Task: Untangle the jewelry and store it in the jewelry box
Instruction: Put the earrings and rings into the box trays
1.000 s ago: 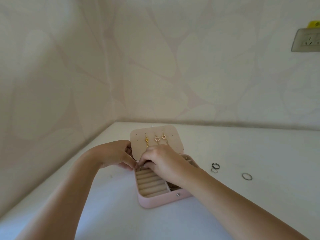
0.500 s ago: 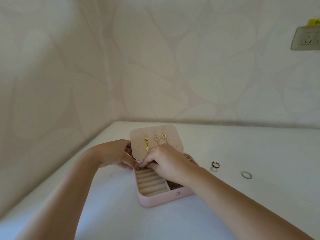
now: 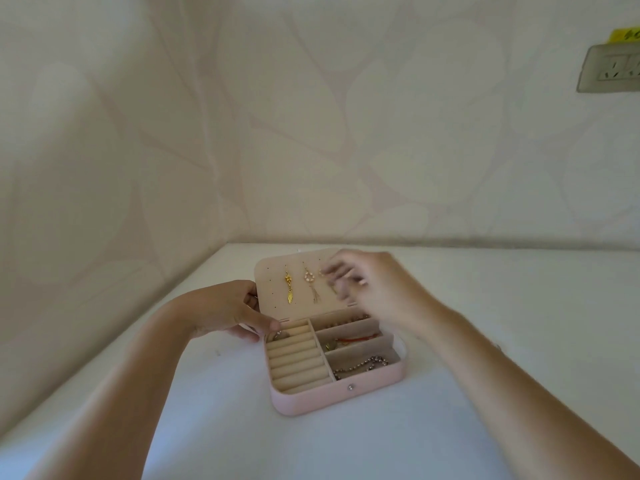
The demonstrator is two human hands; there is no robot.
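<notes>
The pink box (image 3: 311,398) stands open on the white table (image 3: 485,306), its lid (image 3: 273,306) upright at its twelve o'clock side. The left hand (image 3: 221,308) grips the box at its ten o'clock corner, fingers curled round the lid's edge. The right hand (image 3: 377,289) hovers blurred at one o'clock, and I cannot tell whether it holds anything. A chain (image 3: 360,365) lies in the five o'clock compartment, a gold earring (image 3: 289,287) hangs on the lid, and a ring (image 3: 277,336) sits by the thumb.
</notes>
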